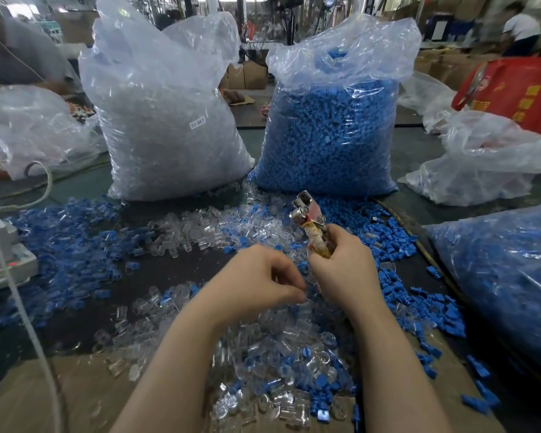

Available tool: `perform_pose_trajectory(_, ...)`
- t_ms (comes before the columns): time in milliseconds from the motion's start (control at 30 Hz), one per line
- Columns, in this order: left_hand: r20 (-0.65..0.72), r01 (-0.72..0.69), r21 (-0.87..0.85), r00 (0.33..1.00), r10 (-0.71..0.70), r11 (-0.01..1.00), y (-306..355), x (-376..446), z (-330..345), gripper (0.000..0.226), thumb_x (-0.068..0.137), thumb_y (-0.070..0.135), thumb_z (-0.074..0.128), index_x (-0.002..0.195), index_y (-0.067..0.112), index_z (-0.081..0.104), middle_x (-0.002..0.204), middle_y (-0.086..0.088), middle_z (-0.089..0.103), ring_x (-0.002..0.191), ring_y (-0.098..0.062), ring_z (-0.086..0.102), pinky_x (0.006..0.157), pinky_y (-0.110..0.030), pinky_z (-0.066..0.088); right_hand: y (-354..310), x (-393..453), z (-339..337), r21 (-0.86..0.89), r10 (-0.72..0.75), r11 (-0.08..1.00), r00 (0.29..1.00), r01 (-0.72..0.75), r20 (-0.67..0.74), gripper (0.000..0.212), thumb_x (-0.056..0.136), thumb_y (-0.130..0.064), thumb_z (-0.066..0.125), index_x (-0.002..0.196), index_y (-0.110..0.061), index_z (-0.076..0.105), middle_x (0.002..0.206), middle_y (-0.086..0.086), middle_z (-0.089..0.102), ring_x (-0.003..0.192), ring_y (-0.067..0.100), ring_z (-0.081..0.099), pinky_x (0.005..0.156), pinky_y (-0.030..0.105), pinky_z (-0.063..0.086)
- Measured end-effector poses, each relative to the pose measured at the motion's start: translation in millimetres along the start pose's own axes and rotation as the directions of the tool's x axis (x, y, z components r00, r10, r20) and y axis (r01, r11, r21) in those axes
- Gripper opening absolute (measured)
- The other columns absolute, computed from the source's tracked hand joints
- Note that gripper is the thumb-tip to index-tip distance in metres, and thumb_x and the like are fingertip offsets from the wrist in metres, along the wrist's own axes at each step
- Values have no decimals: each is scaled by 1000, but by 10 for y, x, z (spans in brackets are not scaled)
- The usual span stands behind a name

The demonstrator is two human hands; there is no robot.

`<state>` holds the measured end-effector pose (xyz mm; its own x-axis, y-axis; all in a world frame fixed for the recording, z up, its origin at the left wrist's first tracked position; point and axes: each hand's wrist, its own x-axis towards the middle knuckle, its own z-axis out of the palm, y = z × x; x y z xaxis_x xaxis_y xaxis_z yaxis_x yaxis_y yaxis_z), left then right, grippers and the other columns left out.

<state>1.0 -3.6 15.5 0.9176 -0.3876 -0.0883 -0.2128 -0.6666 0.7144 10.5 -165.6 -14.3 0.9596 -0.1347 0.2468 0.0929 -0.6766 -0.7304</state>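
Observation:
My right hand grips the tape-wrapped handles of a small metal plier-like tool, whose head points up and away. My left hand hovers just left of it with fingers curled, pinching a small clear plastic piece at its fingertips. Below both hands lies a heap of clear plastic caps mixed with blue plastic pieces on the dark table.
Two tall plastic bags stand behind: one of clear parts, one of blue parts. Another blue-filled bag lies at right. A white device with cable sits at left. Cardboard covers the near edge. A person stands far back right.

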Motion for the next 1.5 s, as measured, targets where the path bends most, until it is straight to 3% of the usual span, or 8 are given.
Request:
perform_pose_trajectory(200,64,-21,276,998,4,961,11,9,75,10,80,21,72,82,31,70,78,17,62,71,4,57,60,-10,42,29,6,0,-4,6,1000,1000,-6,11,8,75,-27,56,75,-24,49,66,-7,57,63,11,52,53,31,34)
perform_pose_trajectory(500,-90,21,266,996,4,964,-48,43,116,10,80,32,77,80,27,69,80,13,64,73,0,58,62,-18,44,38,33,-18,-100,111,988,993,-115,-43,12,81,-26,60,78,-26,48,71,-9,56,65,11,50,53,30,32)
perform_pose_trajectory(700,-282,40,-140,956,-79,989,-59,50,94,10,79,27,80,74,30,73,62,16,64,53,6,54,48,-7,38,75,72,-73,-61,228,969,961,-240,-155,8,89,-30,60,91,-25,55,83,-3,61,74,22,51,66,33,36)
perform_pose_trajectory(833,-303,13,-515,933,-196,857,-32,20,39,7,75,28,82,80,30,78,75,12,73,61,4,60,57,-14,48,13,51,-51,23,118,993,988,-116,-97,15,87,-32,64,79,-21,58,72,-7,60,69,18,56,62,36,43)
perform_pose_trajectory(933,-281,1,-675,924,-259,738,-17,0,11,19,63,34,81,81,28,80,77,9,75,60,7,59,66,-23,40,-54,13,-35,245,43,969,999,-41,-3,13,87,-26,68,80,-16,65,67,2,63,63,20,56,64,44,50)
perform_pose_trajectory(1233,-170,-18,-860,952,-253,510,-39,24,35,21,62,24,78,82,18,80,73,1,70,61,-5,61,61,-18,54,-135,-34,-51,480,-111,876,988,45,111,5,90,-20,70,85,-21,71,80,16,70,81,39,65,76,53,55)
perform_pose_trajectory(1400,-128,6,-911,946,-298,412,-23,54,68,37,60,27,80,93,9,76,79,-3,71,61,-6,62,60,-19,55,-116,-12,7,497,-95,867,989,28,110,11,89,-22,71,80,-22,67,66,1,66,56,8,55,53,21,48)
perform_pose_trajectory(1500,-91,16,-948,943,-319,317,-5,62,74,31,65,24,80,91,8,74,75,-6,65,60,-8,63,59,-20,55,-115,-6,19,495,-50,869,995,3,82,13,90,-20,70,79,-22,64,59,-2,57,50,3,44,47,19,38)
